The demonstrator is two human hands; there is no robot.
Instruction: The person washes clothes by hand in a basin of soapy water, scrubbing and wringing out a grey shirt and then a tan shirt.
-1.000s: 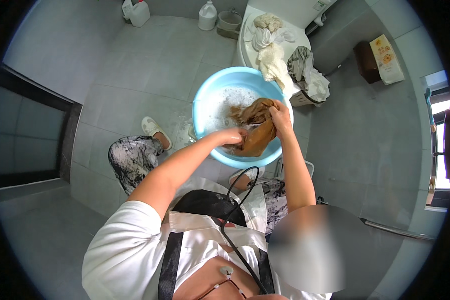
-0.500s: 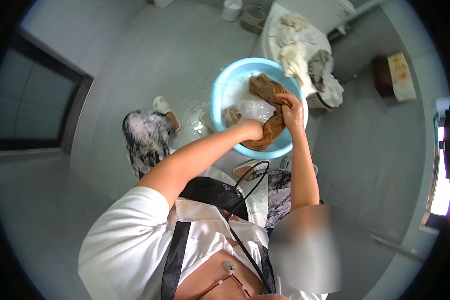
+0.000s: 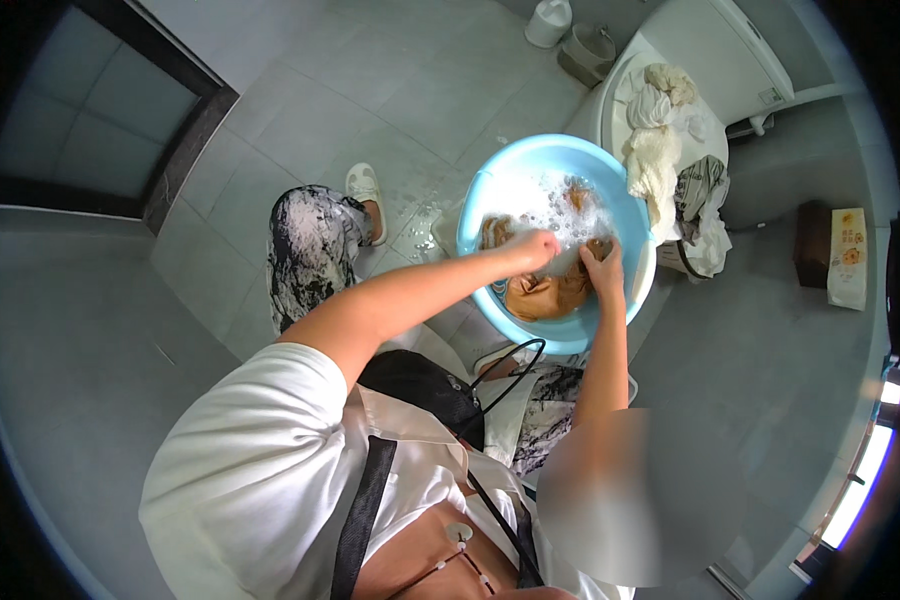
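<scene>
A light blue basin (image 3: 478, 172) holds foamy water and a wet brown garment (image 3: 545, 298). Most of the garment bunches along the basin's near side, and smaller brown parts poke through the suds (image 3: 560, 205). Over the middle of the basin is my left hand (image 3: 532, 250), curled into a fist; whatever may be inside it is hidden. My right hand (image 3: 604, 272), at the basin's right side, pinches a fold of the brown garment between thumb and fingers.
Right of the basin, cream and white cloths (image 3: 654, 165) lie on a white toilet (image 3: 705, 50). A bin (image 3: 692, 262) with a plastic bag stands beside it. Farther back are a grey bucket (image 3: 587, 55) and a white jug (image 3: 548, 22). A tissue pack (image 3: 848, 258) is on the right wall.
My left hand has come up off the brown garment as a fist. The garment has sunk lower, with more foam showing. My view has shifted, so the basin sits farther right and lower.
</scene>
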